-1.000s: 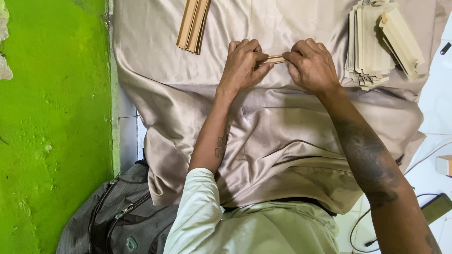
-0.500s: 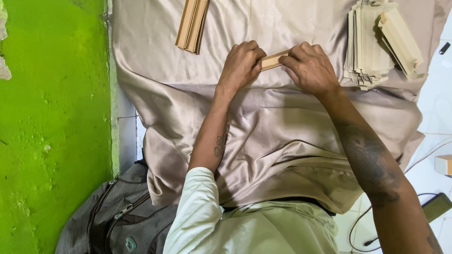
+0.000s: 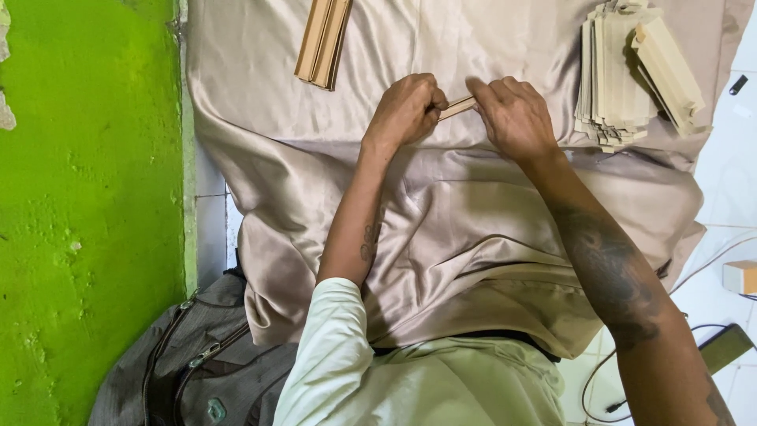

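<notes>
Seen from my head camera, my left hand (image 3: 406, 110) and right hand (image 3: 514, 117) meet over a beige satin cloth (image 3: 457, 229) spread across the bench, each pinching one end of a small tan strip (image 3: 457, 106). The fingers (image 3: 430, 99) of my left hand are curled tight around the strip's left end; the right hand's fingers are closed over its right end, so only the short middle part shows, tilted slightly up to the right and held just above the cloth. A few longer tan strips (image 3: 323, 41) lie side by side at the cloth's far edge, well apart to the left. A stack of pale folded pieces (image 3: 623, 79) rests to the right, near my right hand. A green wall (image 3: 87, 197) runs along my left, with a grey backpack (image 3: 197, 363) below it.
</notes>
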